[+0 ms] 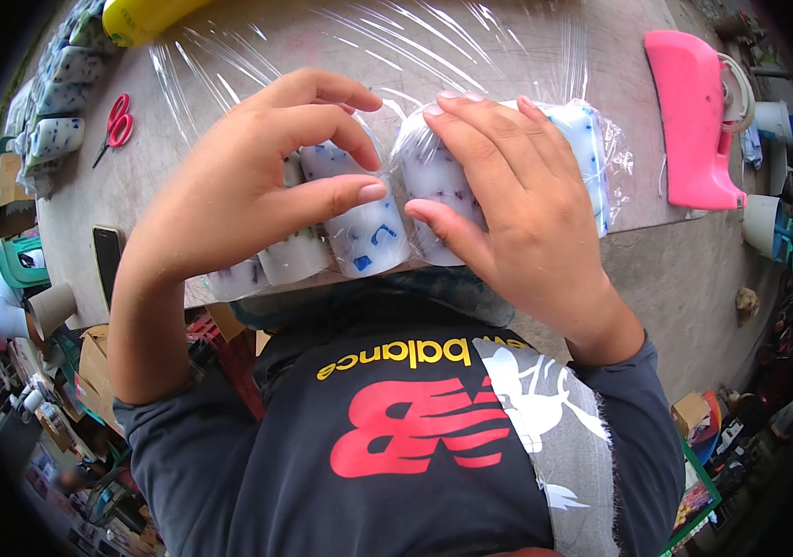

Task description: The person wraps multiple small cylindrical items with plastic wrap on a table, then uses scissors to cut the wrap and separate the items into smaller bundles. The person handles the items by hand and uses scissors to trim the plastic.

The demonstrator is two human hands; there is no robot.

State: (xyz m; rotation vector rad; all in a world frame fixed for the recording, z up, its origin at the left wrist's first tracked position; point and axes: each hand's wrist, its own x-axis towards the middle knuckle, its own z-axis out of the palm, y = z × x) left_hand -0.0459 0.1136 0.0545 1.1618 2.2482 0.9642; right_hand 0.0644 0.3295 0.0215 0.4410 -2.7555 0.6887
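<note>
Several white cylinders with coloured flecks lie side by side at the table's near edge, among them a blue-flecked cylinder (368, 233) and a purple-flecked cylinder (434, 181). Clear plastic film (410, 42) covers them and stretches away over the table. My left hand (278, 160) hovers over the cylinders on the left, its fingers curved and apart, with nothing visibly gripped. My right hand (514, 167) lies with spread fingers on the film over the cylinders on the right. A white and blue wrapped piece (588, 160) shows past its outer edge; the palm hides the part between.
The grey table (647, 174) holds a pink tape dispenser (692, 118) at right, red-handled scissors (118, 129) and a phone (108, 261) at left. A yellow container (142, 17) stands at the top left, near stacked wrapped cylinders (59, 97). A person appears blurred at the far left.
</note>
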